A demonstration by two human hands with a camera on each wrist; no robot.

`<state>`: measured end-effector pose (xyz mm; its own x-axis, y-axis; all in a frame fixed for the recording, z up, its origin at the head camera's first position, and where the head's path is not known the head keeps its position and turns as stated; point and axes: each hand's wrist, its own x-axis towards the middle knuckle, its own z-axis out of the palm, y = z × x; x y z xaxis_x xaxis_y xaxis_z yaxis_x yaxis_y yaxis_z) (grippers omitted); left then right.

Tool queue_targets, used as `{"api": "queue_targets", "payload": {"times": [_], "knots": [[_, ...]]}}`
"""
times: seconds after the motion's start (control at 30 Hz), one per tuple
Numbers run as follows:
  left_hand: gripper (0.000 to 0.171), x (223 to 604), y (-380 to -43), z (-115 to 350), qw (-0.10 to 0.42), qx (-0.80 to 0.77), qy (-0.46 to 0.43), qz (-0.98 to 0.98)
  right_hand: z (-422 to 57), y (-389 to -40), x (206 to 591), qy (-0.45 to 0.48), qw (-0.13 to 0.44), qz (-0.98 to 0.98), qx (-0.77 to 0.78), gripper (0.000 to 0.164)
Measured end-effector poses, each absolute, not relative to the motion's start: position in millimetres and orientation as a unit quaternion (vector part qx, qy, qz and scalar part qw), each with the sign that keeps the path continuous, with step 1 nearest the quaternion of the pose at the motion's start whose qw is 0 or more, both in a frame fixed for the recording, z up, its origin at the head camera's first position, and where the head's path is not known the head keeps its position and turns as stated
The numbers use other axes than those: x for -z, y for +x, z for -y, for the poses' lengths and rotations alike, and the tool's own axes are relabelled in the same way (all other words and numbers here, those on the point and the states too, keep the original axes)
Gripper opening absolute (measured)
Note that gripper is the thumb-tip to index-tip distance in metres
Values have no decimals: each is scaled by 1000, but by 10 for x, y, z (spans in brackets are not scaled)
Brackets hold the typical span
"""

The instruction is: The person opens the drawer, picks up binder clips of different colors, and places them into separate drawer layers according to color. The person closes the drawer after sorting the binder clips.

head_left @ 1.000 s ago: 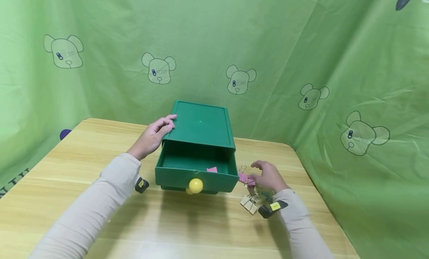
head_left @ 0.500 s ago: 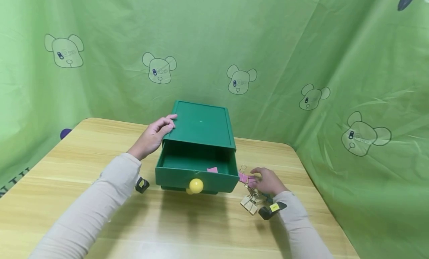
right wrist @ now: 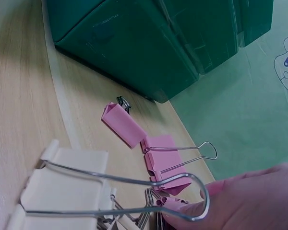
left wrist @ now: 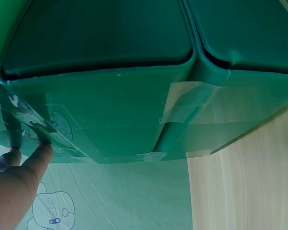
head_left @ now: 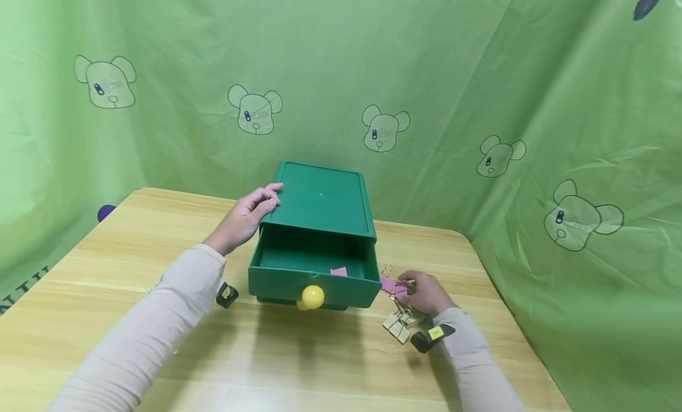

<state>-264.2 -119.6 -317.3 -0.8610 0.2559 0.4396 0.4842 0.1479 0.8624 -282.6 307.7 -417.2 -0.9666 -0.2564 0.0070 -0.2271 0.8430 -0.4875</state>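
My left hand [head_left: 242, 222] resting loosely spread on the cabinet [head_left: 322, 199], my right hand [head_left: 428, 295] curled low, pinching a pink clip [head_left: 401, 291], beside pale clips [head_left: 396, 327].

A hand could pass down from above into the pulled-out top drawer [head_left: 277, 282] at the front of the box [head_left: 325, 196], where 1 pink clip [head_left: 338, 271] takes up a spot inside. The knob [head_left: 312, 296] juts out ahead. At the box's left top edge, the left hand [head_left: 242, 219] is in the way. Right of the box, loose pink clips [right wrist: 124, 124], white clips [head_left: 396, 327] and the right hand [head_left: 424, 292] crowd the passage. Behind the box hangs the curtain [head_left: 319, 63]; in front, the table [head_left: 303, 370] gives wide room.
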Motion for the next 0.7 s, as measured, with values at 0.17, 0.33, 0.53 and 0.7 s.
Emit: {"api": "queue_targets", "payload": {"times": [0.17, 0.33, 0.53, 0.7], "knots": [[21, 3175, -2645, 1195, 95, 604, -246, 753, -3069, -2827, 4175, -120, 27, -960, 253, 39], [21, 3175, -2652, 1192, 94, 603, -246, 753, -3073, -2828, 4179, -106, 29, -960, 258, 39], [21, 3180, -2653, 1192, 94, 605, -246, 751, -3082, -2830, 4174, -106, 24, -959, 260, 42], [22, 3178, -2646, 1193, 95, 606, -243, 751, -3098, -2821, 4157, -97, 20, -958, 270, 45]]}}
